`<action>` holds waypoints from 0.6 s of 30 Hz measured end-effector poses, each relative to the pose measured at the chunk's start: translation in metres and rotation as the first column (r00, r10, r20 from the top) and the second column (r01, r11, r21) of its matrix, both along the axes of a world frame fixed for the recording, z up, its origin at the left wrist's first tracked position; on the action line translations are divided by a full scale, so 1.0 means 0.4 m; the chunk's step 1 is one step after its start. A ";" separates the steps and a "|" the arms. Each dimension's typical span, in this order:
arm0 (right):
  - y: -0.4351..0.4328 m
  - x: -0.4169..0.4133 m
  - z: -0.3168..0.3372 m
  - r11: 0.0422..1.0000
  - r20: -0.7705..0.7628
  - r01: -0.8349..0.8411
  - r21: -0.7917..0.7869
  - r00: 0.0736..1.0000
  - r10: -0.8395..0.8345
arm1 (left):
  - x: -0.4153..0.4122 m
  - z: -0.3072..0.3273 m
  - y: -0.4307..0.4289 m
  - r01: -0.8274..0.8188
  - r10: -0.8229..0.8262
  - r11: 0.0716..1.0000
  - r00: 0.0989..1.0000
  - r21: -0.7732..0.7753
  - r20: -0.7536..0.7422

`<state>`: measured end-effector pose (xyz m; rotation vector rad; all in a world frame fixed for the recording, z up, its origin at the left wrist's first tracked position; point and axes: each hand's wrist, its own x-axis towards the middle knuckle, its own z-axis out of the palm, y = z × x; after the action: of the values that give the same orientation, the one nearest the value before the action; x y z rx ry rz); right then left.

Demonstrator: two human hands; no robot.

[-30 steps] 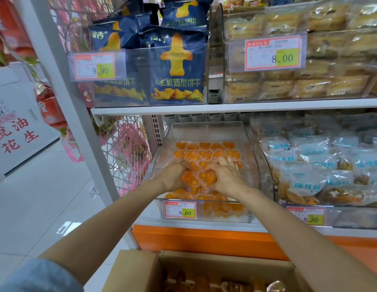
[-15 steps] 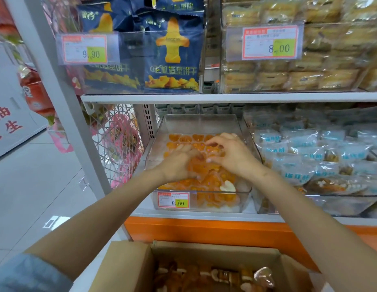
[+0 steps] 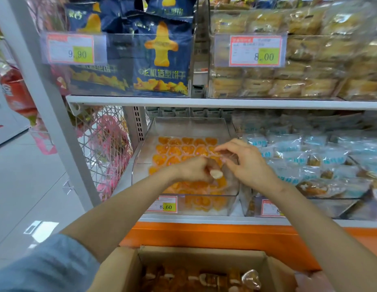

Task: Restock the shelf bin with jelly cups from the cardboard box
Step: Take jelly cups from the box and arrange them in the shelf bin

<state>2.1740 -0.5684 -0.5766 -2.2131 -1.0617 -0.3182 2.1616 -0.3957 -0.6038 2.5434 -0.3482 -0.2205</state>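
Observation:
A clear shelf bin on the lower shelf holds several orange heart-shaped jelly cups laid in rows. Both my hands are over the middle of the bin. My left hand is curled and holds a pale jelly cup at its fingertips. Beside it, my right hand pinches a clear-topped cup between thumb and fingers just above the rows. The open cardboard box is below at the bottom edge, with more jelly cups inside.
A price tag reading 8.60 is on the bin's front. Pale blue snack packets fill the bin on the right. The shelf above carries blue biscuit bags and yellow cakes. A wire rack hangs on the left beside tiled floor.
Both hands have drawn back a little from the far rows toward the bin's middle. A pale cup now shows at my left fingertips. The view has tilted slightly down.

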 end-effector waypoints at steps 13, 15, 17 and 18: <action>0.057 -0.002 -0.022 0.975 -0.336 0.044 0.216 0.941 0.032 | -0.071 0.082 0.055 -0.494 0.151 0.662 0.825 -0.564 -0.545; 0.060 0.003 -0.026 0.961 -0.365 0.087 0.262 0.931 0.016 | -0.071 0.081 0.062 -0.533 0.121 0.572 0.807 -0.624 -0.579; 0.065 0.005 -0.031 0.949 -0.373 0.122 0.292 0.928 -0.004 | -0.073 0.083 0.066 -0.564 0.081 0.453 0.797 -0.690 -0.599; 0.068 0.004 -0.033 0.946 -0.380 0.132 0.296 0.925 -0.010 | -0.074 0.084 0.067 -0.575 0.068 0.406 0.794 -0.710 -0.604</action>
<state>2.1755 -0.5411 -0.5898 -1.9227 -0.6696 -0.0804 2.1319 -0.3689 -0.5703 1.3603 0.2500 -0.3961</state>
